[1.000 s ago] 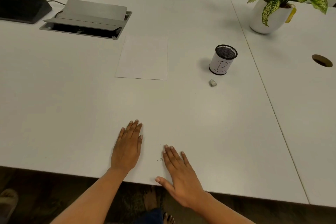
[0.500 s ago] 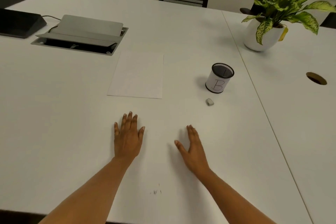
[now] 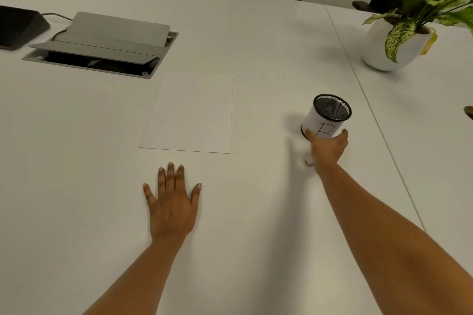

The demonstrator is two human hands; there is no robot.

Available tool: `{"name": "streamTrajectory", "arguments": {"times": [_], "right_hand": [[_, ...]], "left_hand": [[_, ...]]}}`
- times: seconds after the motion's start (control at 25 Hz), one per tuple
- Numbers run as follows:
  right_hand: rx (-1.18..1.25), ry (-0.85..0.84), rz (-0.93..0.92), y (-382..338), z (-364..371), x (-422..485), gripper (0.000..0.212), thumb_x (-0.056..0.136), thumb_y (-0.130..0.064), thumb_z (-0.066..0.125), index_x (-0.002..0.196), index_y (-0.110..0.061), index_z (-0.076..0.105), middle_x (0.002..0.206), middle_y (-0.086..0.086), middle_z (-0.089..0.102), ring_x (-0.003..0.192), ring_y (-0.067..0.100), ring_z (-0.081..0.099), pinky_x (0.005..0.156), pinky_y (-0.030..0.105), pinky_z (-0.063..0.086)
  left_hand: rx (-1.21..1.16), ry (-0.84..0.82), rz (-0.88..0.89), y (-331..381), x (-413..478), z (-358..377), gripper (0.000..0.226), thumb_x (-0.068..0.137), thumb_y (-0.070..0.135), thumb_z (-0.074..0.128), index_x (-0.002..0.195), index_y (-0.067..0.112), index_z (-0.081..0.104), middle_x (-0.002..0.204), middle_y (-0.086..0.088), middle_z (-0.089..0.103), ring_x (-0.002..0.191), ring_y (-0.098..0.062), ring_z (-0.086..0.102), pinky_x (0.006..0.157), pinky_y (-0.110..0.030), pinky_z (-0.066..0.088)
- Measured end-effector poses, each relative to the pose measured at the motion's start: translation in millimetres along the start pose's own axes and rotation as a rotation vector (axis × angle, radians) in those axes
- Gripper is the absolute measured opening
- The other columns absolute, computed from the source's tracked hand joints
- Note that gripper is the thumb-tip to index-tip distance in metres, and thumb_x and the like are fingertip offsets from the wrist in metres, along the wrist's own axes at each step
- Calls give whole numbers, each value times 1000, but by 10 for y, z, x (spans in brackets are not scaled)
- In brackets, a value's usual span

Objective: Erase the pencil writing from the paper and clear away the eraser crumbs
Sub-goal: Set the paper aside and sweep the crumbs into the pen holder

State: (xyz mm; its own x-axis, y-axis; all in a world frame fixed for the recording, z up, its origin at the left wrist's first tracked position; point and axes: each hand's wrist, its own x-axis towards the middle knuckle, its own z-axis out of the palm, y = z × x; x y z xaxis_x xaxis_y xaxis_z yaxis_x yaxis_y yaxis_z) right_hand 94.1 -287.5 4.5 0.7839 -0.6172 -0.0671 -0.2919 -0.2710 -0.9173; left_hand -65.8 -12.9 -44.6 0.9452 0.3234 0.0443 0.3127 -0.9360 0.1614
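Eraser (image 3: 308, 160) under right hand (image 3: 326, 149), well apart from left hand (image 3: 172, 203).

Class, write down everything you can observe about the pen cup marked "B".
The pen cup is a black wire-mesh cylinder wrapped in a white paper sleeve with a handwritten "B". It stands upright on the white table, right of the paper. Its open top shows dark mesh; any contents are unclear. The right hand reaches to its base, thumb and a fingertip at its lower edge.
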Motion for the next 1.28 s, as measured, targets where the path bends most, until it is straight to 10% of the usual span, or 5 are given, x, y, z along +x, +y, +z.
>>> {"name": "streamTrajectory", "arguments": {"times": [0.16,0.64,1.04,1.16,1.28], "right_hand": [[105,38,-46,-68,122,284,103,57,-26,85,137,-6,24,140,12,38,130,26,37,109,39,33],[221,44,-124,-126,143,258,91,58,-26,84,131,-12,32,132,7,47,120,21,47,104,33,40],[276,-280,-203,-59,-368,-1141,76,56,-17,86,119,-22,44,113,-7,57,101,9,56,92,26,46],[246,-438,-236,100,-444,-1723,76,52,-17,88,113,-34,45,103,-24,57,90,-16,55,77,3,45],[205,-565,-281,196,-431,-2194,80,51,-16,88,115,-35,45,108,-18,60,98,-12,55,82,7,46]], "left_hand": [[-33,12,1,11,-16,-33,99,71,62,-31,146,15,16,155,-7,14,143,-22,7,113,-52,5],[11,-3,10,12,-6,-20,94,75,61,-26,145,16,16,155,-7,15,143,-23,8,113,-52,5],[-386,72,120,-23,-86,-104,55,92,40,47,138,12,38,149,-5,32,141,-17,18,116,-43,4],[-772,-56,356,-1,-292,-182,78,75,48,66,140,24,31,148,10,28,136,-2,20,113,-23,17],[-962,-202,425,113,-510,-228,95,56,54,79,134,42,26,139,24,37,125,12,34,99,-4,28]]}}
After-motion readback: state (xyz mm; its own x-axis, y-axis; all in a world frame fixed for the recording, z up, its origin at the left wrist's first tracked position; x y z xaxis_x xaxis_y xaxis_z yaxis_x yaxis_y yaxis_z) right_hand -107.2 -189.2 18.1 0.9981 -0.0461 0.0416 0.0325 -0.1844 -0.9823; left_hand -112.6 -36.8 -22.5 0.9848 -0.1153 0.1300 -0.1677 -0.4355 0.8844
